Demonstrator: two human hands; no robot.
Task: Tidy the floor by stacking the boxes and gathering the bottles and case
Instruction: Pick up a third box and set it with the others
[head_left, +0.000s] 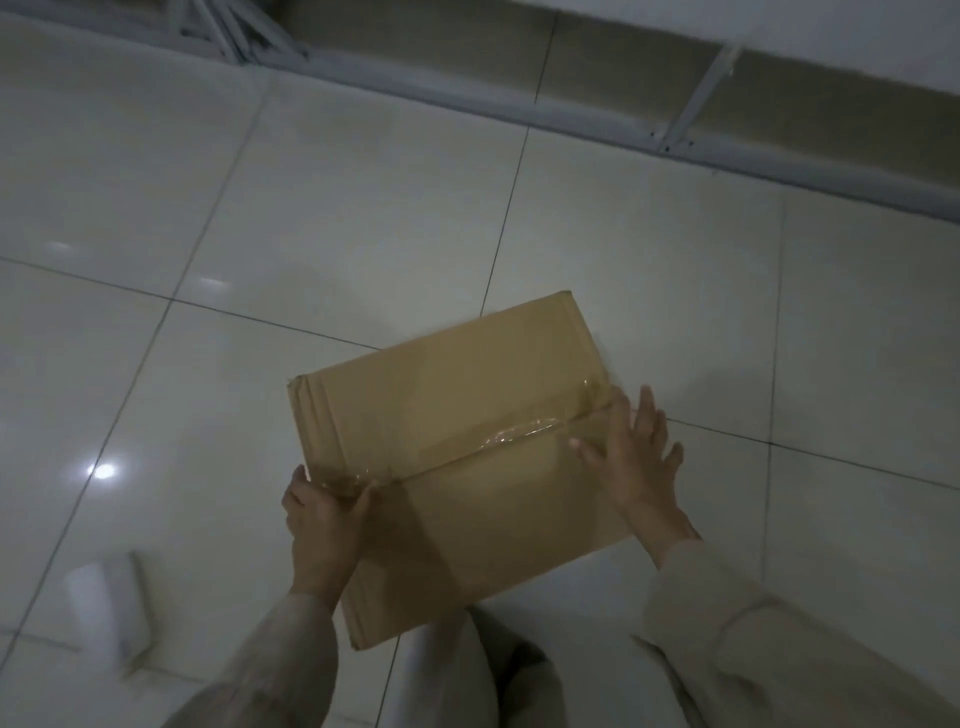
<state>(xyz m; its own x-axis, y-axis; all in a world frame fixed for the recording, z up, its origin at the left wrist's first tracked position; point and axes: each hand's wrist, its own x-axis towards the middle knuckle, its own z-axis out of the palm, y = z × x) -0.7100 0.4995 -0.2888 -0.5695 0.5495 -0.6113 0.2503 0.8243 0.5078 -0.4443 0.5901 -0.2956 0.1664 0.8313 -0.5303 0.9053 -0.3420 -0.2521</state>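
Fingers flat on box; label seemingly none.

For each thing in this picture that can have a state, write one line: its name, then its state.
Cardboard box: closed, top seam taped, held between both hands.
Left hand: grips the box's left edge, thumb on top.
Right hand: open, fingers spread, pressed against the box's right edge.
White object: lying on the floor tiles, blurred.
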